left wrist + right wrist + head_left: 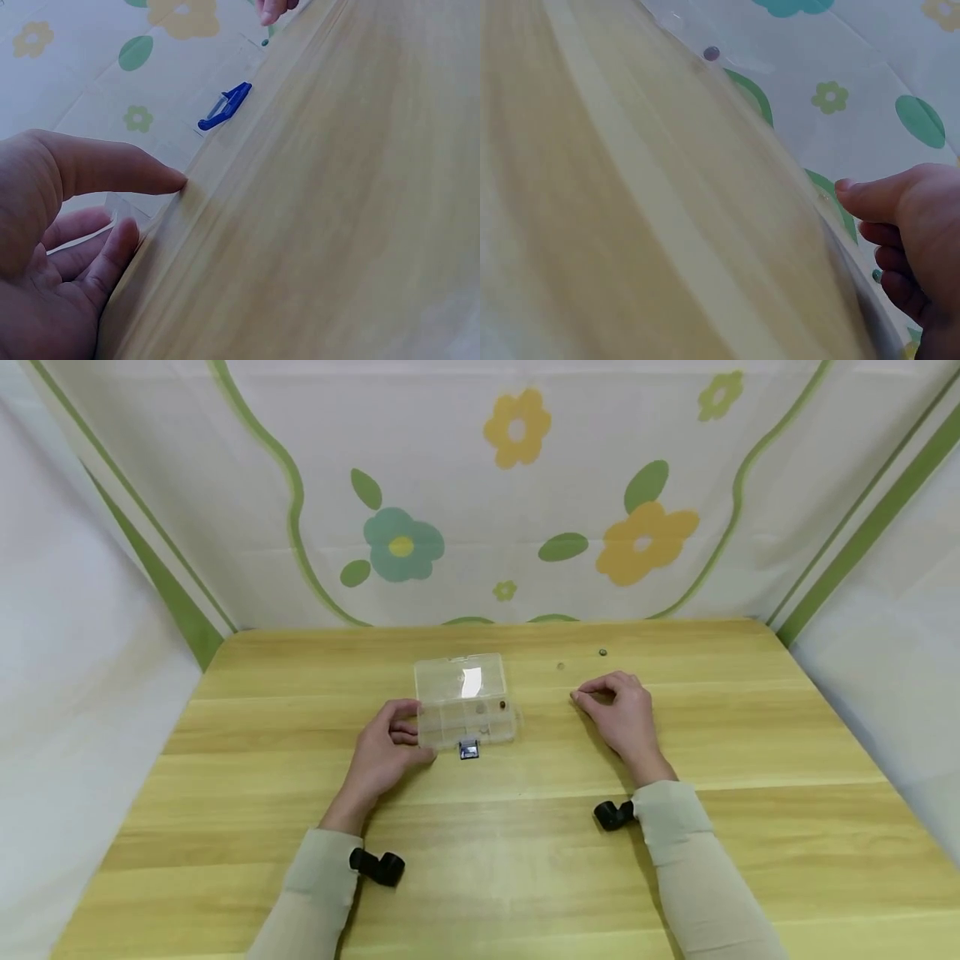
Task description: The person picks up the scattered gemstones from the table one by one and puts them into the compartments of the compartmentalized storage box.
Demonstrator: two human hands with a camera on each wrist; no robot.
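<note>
A clear plastic compartment box (429,720) lies with its lid (442,681) raised at the back and a blue clasp (468,750) at its front edge. My left hand (381,756) grips the box's left end, thumb by the front corner, fingers along the side. Inside sit a brown bead (502,704) and a few pale pieces (481,708). To the right of the box, my right hand (622,714) pinches a tiny bead-like thing (573,694) between thumb and index finger, mostly hidden by them.
Beyond my right hand, a dark green bead (602,652) and a clear bead (560,666) lie on the wooden table (487,852). A flower-patterned cloth (465,460) hangs behind the table, with white cloth at both sides.
</note>
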